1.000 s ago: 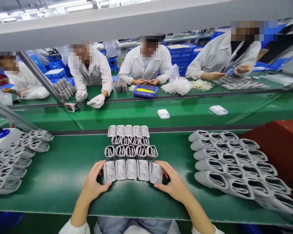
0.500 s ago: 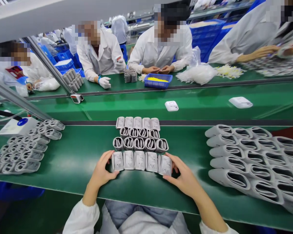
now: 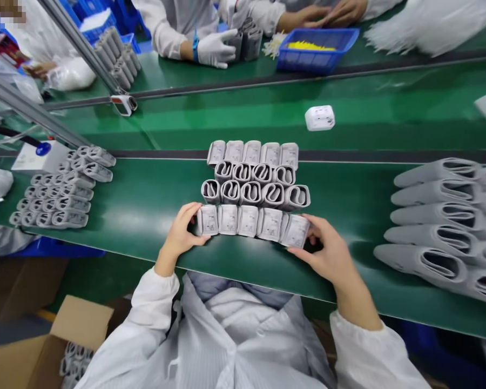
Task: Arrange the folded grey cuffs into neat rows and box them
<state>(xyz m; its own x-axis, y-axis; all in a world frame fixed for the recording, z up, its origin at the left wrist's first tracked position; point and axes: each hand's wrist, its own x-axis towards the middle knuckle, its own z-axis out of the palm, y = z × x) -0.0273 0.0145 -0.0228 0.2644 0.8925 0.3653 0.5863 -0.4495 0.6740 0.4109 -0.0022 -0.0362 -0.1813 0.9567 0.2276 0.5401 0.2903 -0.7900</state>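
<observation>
A busy workroom: across from the person, co-workers in white coats sit at a second long surface (image 3: 166, 81), with a sunken green strip (image 3: 227, 119) between the two sides. The near surface (image 3: 146, 205) is glossy dark green and runs the full width of the view. Below it, at lower left, stands an open cardboard box (image 3: 24, 356) with more grey rolls inside.

On the near surface, grey cloth rolls sit in three areas. A large right group (image 3: 425, 192) lies in slanting rows; a left group (image 3: 71, 202) is packed tightly, coiled ends showing, probably to save room. Straight ahead of the person, three back rows (image 3: 251, 192) show printed sides on the farthest row and coiled ends on the next two.

Nearest is the front row (image 3: 248, 220), five rolls with printed sides up, held between the bare hands. The left hand (image 3: 182, 232) and right hand (image 3: 328, 246) are half curled, each gripping an end roll, thumb in front and fingers behind. Clamping only the ends presumably lets inward pressure hold all five together. Whether the row is lifted, I cannot tell.

Smallest: a white gadget (image 3: 321, 118) on the strip.
</observation>
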